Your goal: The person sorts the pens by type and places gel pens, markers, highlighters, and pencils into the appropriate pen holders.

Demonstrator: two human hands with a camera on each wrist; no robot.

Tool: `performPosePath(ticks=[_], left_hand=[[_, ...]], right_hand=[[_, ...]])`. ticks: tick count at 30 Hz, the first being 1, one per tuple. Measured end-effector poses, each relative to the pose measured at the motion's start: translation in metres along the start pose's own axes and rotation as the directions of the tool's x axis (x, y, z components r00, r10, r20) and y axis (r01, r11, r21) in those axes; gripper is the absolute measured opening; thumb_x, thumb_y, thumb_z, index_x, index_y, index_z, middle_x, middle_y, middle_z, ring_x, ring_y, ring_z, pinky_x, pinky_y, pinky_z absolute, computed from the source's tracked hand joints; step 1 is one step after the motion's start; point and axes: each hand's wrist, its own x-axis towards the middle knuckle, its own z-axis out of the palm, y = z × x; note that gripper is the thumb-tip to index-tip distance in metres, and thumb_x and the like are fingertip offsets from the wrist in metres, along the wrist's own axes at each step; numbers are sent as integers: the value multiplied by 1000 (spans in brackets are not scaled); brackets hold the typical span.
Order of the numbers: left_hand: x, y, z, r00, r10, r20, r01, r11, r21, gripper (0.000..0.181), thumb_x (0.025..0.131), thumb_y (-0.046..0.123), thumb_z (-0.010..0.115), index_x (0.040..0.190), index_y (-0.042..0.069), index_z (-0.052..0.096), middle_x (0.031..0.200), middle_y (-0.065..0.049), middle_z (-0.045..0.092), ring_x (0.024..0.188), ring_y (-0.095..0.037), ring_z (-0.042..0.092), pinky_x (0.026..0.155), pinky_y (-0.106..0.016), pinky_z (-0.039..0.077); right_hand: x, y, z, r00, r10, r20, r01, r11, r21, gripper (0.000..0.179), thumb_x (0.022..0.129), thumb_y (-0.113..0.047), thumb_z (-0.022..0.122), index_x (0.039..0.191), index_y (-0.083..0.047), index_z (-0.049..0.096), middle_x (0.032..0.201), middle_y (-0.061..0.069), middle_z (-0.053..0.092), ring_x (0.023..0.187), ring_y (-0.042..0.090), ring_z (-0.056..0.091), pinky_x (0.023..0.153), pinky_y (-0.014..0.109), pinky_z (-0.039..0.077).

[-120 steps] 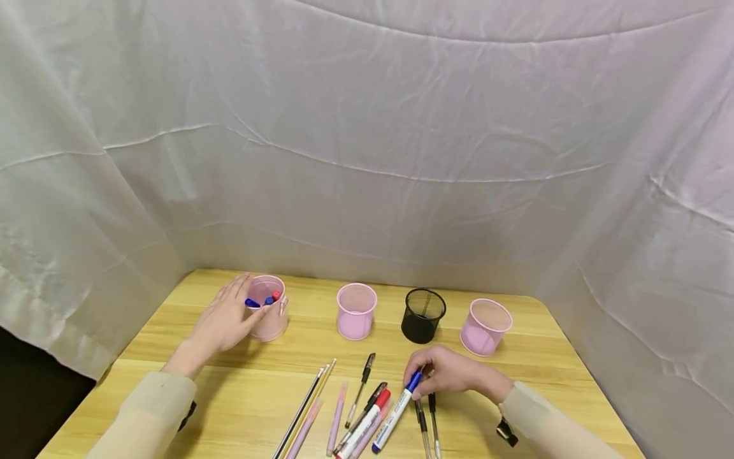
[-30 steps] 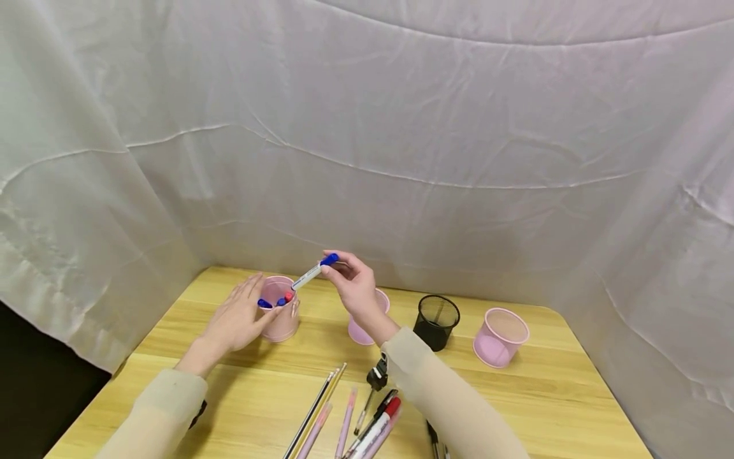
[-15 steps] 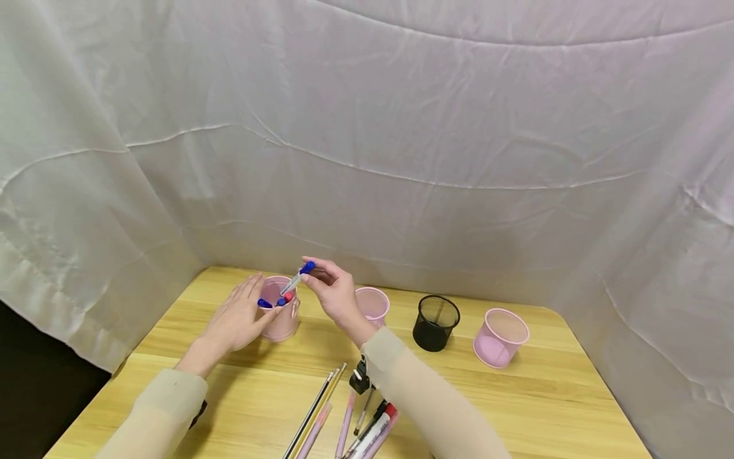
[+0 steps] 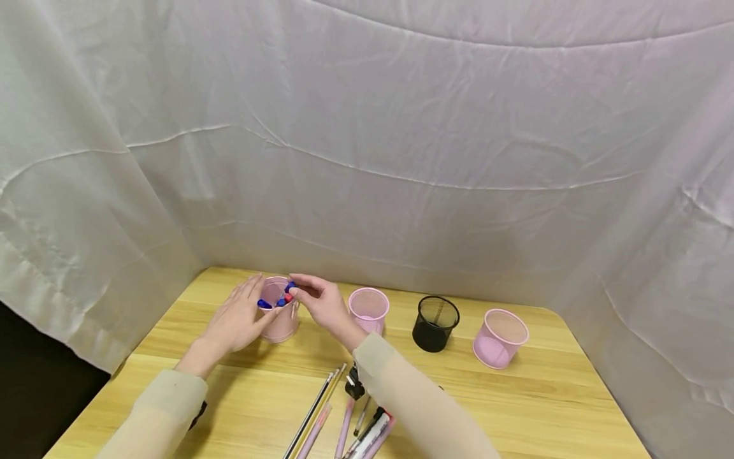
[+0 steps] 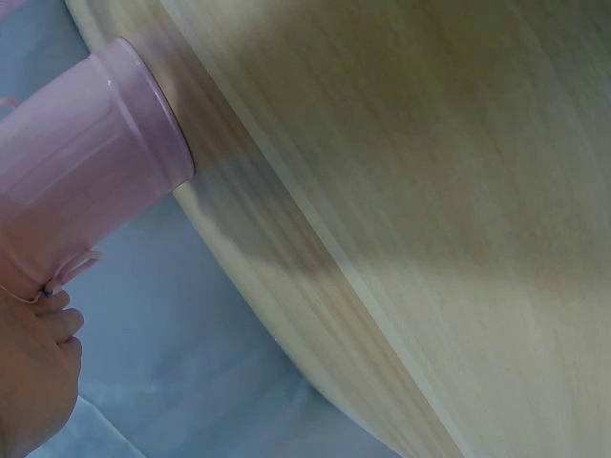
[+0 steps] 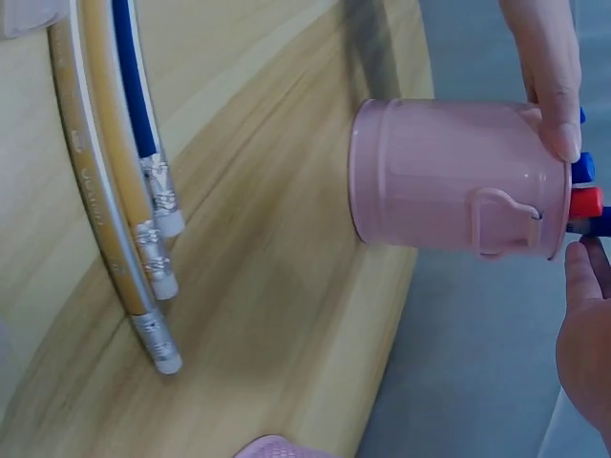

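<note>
At the table's back left stands a pink bucket-shaped pen holder (image 4: 280, 329) with small side handles. My left hand (image 4: 236, 319) holds it from the left, thumb near the front rim and fingers along the far side. Over the rim, my right hand (image 4: 325, 307) pinches a whiteboard marker by its blue cap (image 4: 290, 287); the marker's body is down inside the holder. Other blue caps and a red cap (image 4: 288, 298) show inside. In the right wrist view, the pen holder (image 6: 458, 176) has the caps sticking out between both hands.
To the right stand a pink mesh cup (image 4: 369, 305), a black mesh cup (image 4: 434, 331) and another pink mesh cup (image 4: 496, 347). Pencils (image 4: 312, 411), pink pens (image 4: 314, 431) and a red-capped marker (image 4: 371, 435) lie at the front, partly under my right forearm.
My right hand has picked up the blue-capped marker from the table, carried it left and lowered it into the pen holder. My left hand has kept its place on the holder.
</note>
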Motion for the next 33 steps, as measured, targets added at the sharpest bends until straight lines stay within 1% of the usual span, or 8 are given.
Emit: performPosePath(ticks=[4, 8, 12, 15, 20, 26, 29, 33], left_hand=[[1, -1, 0, 1000, -2, 0, 2, 1000, 2, 92, 106, 57, 48, 159, -13, 22, 164, -34, 26, 153, -48, 24, 126, -61, 18], [1, 0, 1, 1000, -2, -5, 2, 1000, -6, 92, 106, 56, 49, 159, -13, 21, 164, -34, 26, 153, -48, 23, 126, -62, 18], [1, 0, 1, 1000, -3, -5, 3, 1000, -9, 92, 106, 56, 49, 159, -13, 21, 164, -34, 26, 153, -49, 23, 126, -62, 18], [1, 0, 0, 1000, -2, -7, 2, 1000, -7, 91, 106, 56, 50, 159, -13, 22, 164, -34, 27, 153, -49, 24, 126, -62, 18], [1, -2, 0, 1000, 2, -14, -2, 1000, -5, 92, 106, 57, 49, 159, -13, 22, 163, -34, 27, 152, -49, 26, 125, -63, 19], [0, -2, -2, 1000, -9, -6, 9, 1000, -15, 92, 106, 57, 49, 158, -13, 23, 163, -35, 26, 152, -51, 24, 125, -64, 19], [0, -2, -3, 1000, -14, 2, 14, 1000, -19, 93, 105, 58, 49, 158, -13, 23, 164, -35, 25, 152, -52, 24, 125, -64, 19], [0, -3, -3, 1000, -16, 12, 16, 1000, -21, 93, 106, 58, 49, 159, -13, 21, 164, -35, 23, 152, -52, 22, 125, -64, 18]], right_hand=[[-2, 1, 1, 1000, 10, 19, -10, 1000, 8, 35, 98, -4, 71, 132, 6, 67, 126, 21, 72, 119, 34, 69, 98, 23, 56], [-4, -1, 1, 1000, 1, 23, -2, 1000, 26, 37, 98, -3, 70, 133, 9, 65, 126, 26, 70, 120, 38, 68, 97, 20, 55], [-6, -4, -1, 1000, -5, 21, 5, 999, 39, 37, 98, -3, 70, 133, 9, 65, 128, 27, 69, 121, 37, 67, 97, 19, 55], [-9, -9, -4, 1000, -4, 18, 3, 999, 48, 37, 98, -3, 71, 133, 6, 66, 129, 27, 69, 121, 36, 68, 98, 22, 56], [-13, -17, -11, 1000, -22, 7, 21, 999, 47, 35, 99, -5, 71, 133, 2, 68, 131, 24, 68, 121, 33, 68, 98, 25, 56], [-19, -31, -23, 999, -48, -1, 48, 999, 22, 34, 99, -8, 72, 132, -2, 70, 131, 21, 70, 119, 28, 70, 98, 27, 57], [-24, -38, -29, 998, -61, 7, 61, 998, 28, 36, 99, -7, 72, 134, -2, 69, 133, 21, 69, 120, 29, 69, 99, 28, 57], [-31, -44, -38, 997, -76, 16, 74, 995, 72, 37, 99, -4, 70, 136, -1, 68, 135, 23, 67, 123, 34, 67, 100, 31, 57]])
